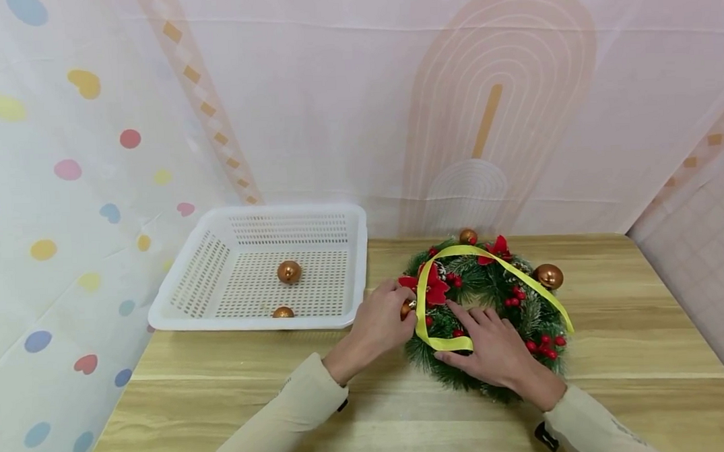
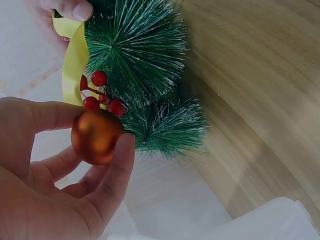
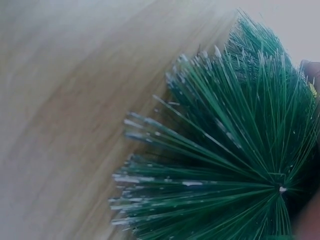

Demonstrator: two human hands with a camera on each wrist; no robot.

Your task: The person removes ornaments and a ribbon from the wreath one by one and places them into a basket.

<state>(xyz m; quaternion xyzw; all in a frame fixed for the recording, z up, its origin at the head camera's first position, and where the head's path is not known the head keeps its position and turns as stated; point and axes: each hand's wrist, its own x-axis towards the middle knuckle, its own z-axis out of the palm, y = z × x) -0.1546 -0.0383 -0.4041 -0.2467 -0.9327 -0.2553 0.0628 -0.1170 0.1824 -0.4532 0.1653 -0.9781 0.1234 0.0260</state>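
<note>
The left hand (image 1: 383, 319) had its fingertips and thumb closed round a copper bauble (image 2: 97, 137), a pinch with no palm behind it. That bauble hung at the wreath's left side, right by a sprig of red berries (image 2: 99, 78); I couldn't tell whether the two touched. The right hand (image 1: 495, 348) gripped nothing that I could make out: its fingers lay spread over the near part of the wreath (image 1: 447, 374), the thumb beside the end of a yellow ribbon (image 1: 460, 250).

My worry was the bauble. Its skin looked smooth and round, so a loose or lopsided pinch could have let it slip and roll across the table (image 1: 620, 295). The ribbon, looped loosely over the greenery, might have snagged on a finger and been dragged askew. Had the right hand lifted, a push from the left might have slid the whole wreath.

Farther out, a red flower (image 1: 435, 289) sat just beyond the left fingers, with one bauble (image 1: 468, 236) at the wreath's far edge and a bigger one (image 1: 549, 276) at its right. Left of everything stood a white basket (image 1: 245, 321) with two baubles (image 1: 289, 272) inside, one half hidden by the front wall.
</note>
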